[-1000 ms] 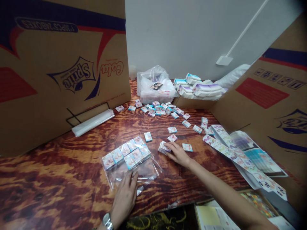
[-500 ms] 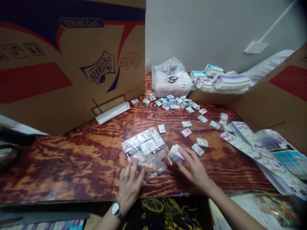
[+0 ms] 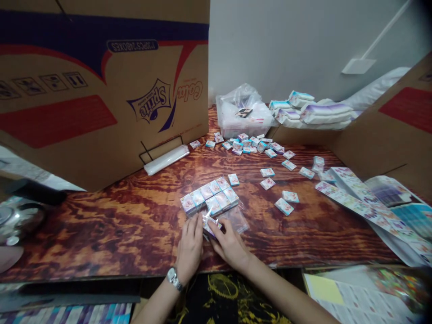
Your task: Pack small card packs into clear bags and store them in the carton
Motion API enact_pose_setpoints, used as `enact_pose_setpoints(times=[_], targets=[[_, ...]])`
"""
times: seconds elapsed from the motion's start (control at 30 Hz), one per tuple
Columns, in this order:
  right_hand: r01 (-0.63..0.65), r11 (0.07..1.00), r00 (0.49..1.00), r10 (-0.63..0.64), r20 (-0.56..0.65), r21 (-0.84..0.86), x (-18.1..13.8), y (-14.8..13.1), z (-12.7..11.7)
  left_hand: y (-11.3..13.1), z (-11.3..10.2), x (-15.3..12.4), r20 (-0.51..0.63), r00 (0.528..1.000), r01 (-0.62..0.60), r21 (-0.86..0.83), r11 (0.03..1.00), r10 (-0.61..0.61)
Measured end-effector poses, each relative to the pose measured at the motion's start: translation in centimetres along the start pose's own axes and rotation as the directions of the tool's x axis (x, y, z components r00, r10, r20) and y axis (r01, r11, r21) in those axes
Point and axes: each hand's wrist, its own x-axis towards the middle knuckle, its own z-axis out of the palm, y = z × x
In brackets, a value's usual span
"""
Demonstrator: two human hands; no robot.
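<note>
Several small printed boxes (image 3: 221,200), white with blue and purple edges, lie in two rows in front of my hands. Clear plastic bag film (image 3: 240,219) spreads beside and below the rows. My right hand (image 3: 232,246) grips a small stack of the same boxes (image 3: 209,225) at the near side of the rows, thumb on top. My left hand (image 3: 189,245), wearing a silver watch (image 3: 173,278), has its fingers close together on the bag's near left edge, against the stack. Its thumb is hidden. One loose box (image 3: 233,179) lies just beyond the rows.
Loose boxes (image 3: 248,143) are scattered toward the back and right. A large carton (image 3: 162,90) stands at the left; another (image 3: 388,135) at the right. Behind are a clear plastic tub (image 3: 236,128) and wrapped packs (image 3: 326,112). Printed card sheets (image 3: 367,211) lie right; a film bundle (image 3: 167,159), left.
My right hand has moved left with the stack of boxes, from right of the bag to its near side, and now meets my left hand. The view has shifted slightly.
</note>
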Motion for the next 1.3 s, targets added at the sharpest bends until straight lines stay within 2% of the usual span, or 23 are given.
enact_pose_setpoints(times=[0.13, 0.27, 0.37, 0.47, 0.57, 0.63, 0.7, 0.77, 0.83, 0.93, 1.0, 1.07, 1.1, 1.17, 1.23, 1.3], targets=[[-0.048, 0.998, 0.998, 0.046, -0.041, -0.048, 1.8, -0.4, 2.2, 0.1, 0.2, 0.0, -0.040, 0.999, -0.036, -0.096, 0.995, 0.032], [-0.113, 0.981, 0.992, 0.103, -0.069, -0.156, 3.0, 0.2, 4.0, 0.1, 0.5, -0.2, -0.060, 0.997, -0.062, -0.116, 0.991, 0.055], [-0.124, 0.963, 0.990, 0.103, -0.098, -0.241, 2.7, 0.4, 3.8, -0.1, 0.6, -0.3, -0.044, 0.997, -0.062, -0.117, 0.991, 0.058], [-0.078, 0.949, 0.991, 0.042, -0.124, -0.306, 1.3, 0.0, 2.4, -0.3, 0.6, -0.3, -0.055, 0.996, -0.074, -0.129, 0.989, 0.067], [0.091, 0.963, 0.995, -0.095, -0.003, -0.252, 0.2, -0.5, 1.5, -0.3, 0.4, -0.4, -0.043, 0.998, -0.054, -0.145, 0.988, 0.049], [0.155, 0.971, 0.986, -0.140, 0.095, -0.184, 0.4, -0.7, 1.8, -0.3, 0.3, -0.5, -0.039, 0.998, -0.051, -0.153, 0.987, 0.045], [0.110, 0.981, 0.983, -0.084, 0.164, -0.158, 1.4, -0.8, 2.4, -0.4, 0.2, -0.6, -0.029, 0.998, -0.058, -0.149, 0.987, 0.054], [0.007, 0.985, 0.977, 0.029, 0.210, -0.171, 2.4, -1.0, 2.9, -0.5, 0.2, -0.7, -0.007, 0.997, -0.073, -0.131, 0.989, 0.073], [-0.067, 0.982, 0.966, 0.108, 0.233, -0.176, 3.0, -1.3, 2.7, -0.6, 0.0, -0.8, 0.012, 0.996, -0.090, -0.099, 0.991, 0.091], [-0.008, 0.996, 0.974, 0.029, 0.226, -0.091, 2.3, -0.8, 0.2, -0.9, -0.3, -0.9, -0.002, 0.991, -0.137, -0.059, 0.989, 0.137], [0.014, 0.999, 0.987, -0.006, 0.161, -0.048, 1.0, 1.0, -2.6, -1.2, -0.2, -0.9, -0.031, 0.986, -0.168, -0.053, 0.984, 0.167], [-0.121, 0.987, 0.992, 0.123, 0.018, -0.110, -0.7, 4.2, -5.9, -1.7, 0.3, -0.9, -0.018, 0.984, -0.177, -0.042, 0.983, 0.176], [-0.236, 0.957, 0.971, 0.227, -0.070, -0.168, -1.6, 6.2, -7.4, -2.0, 0.6, -0.9, -0.022, 0.982, -0.190, -0.041, 0.981, 0.189], [-0.447, 0.840, 0.894, 0.404, -0.196, -0.308, -3.5, 10.4, -9.9, -2.3, 1.0, -1.0, -0.040, 0.976, -0.217, -0.034, 0.976, 0.216], [-0.562, 0.715, 0.824, 0.527, -0.208, -0.414, -5.0, 13.9, -11.2, -2.4, 1.2, -1.0, -0.040, 0.973, -0.227, -0.020, 0.974, 0.226], [-0.584, 0.655, 0.791, 0.592, -0.155, -0.479, -6.1, 16.1, -11.6, -2.2, 1.1, -1.0, -0.024, 0.974, -0.227, 0.002, 0.974, 0.227]])
